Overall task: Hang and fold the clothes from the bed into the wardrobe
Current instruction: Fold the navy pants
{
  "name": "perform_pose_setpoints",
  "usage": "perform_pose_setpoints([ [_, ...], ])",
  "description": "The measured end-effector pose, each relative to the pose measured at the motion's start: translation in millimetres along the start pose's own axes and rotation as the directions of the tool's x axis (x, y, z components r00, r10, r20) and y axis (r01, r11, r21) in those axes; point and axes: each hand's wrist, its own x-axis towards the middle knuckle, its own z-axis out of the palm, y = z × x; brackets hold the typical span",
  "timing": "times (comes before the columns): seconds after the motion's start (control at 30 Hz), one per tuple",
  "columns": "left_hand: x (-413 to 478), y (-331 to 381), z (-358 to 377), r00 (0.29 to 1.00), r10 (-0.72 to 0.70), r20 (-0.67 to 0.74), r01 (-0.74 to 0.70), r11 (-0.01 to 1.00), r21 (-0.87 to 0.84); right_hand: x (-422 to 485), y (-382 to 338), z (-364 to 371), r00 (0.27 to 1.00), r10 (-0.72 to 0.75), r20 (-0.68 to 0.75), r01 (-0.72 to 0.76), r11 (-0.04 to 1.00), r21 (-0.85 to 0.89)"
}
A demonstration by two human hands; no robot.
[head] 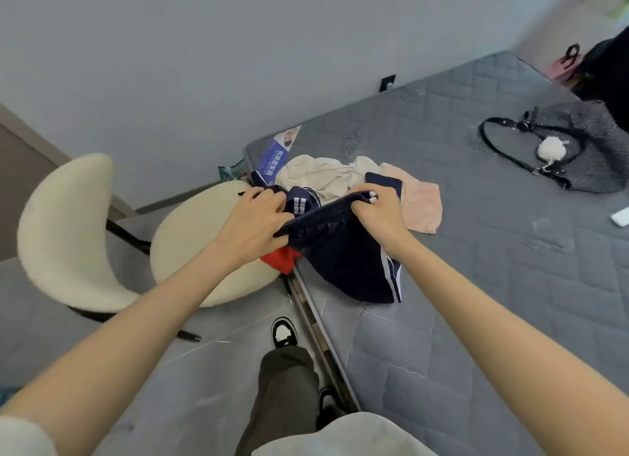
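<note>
Head view | frame centre-left: left hand (253,222) fingers clenched on navy shorts (343,251), likely spreading the waistband to fold | centre: shorts hang over mattress (476,285) edge, white striped logo, unreadable; blue label (272,159), characters illegible | centre-right: right hand (377,214) grasping waistband; cream garment (320,176) behind.

A navy garment (343,251) with white side stripes and a white striped logo is held up by its top edge at the bed's (476,234) near corner, its lower part draping onto the grey quilted mattress. At its 12 o'clock lies a crumpled cream garment (320,176); at 2 o'clock, a flat pale pink one (422,204); at 8 o'clock, a red one (282,260) shows beneath it.
</note>
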Motion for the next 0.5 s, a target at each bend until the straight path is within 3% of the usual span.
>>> perform_pose_setpoints([
  [0.3, -162.2, 27.5, -110.2, 0.960, -0.118, -0.254, 0.094, 0.990, -0.104, -67.7, -114.3, 82.6, 0.951, -0.186, 0.247, 0.169, 0.982, 0.090],
  [0.5, -256.8, 63.0, -188.6, 0.836, -0.411, -0.365, 0.331, 0.906, -0.263, -141.6, -199.5, 130.6, 0.853, -0.353, 0.384, 0.303, 0.935, 0.186],
])
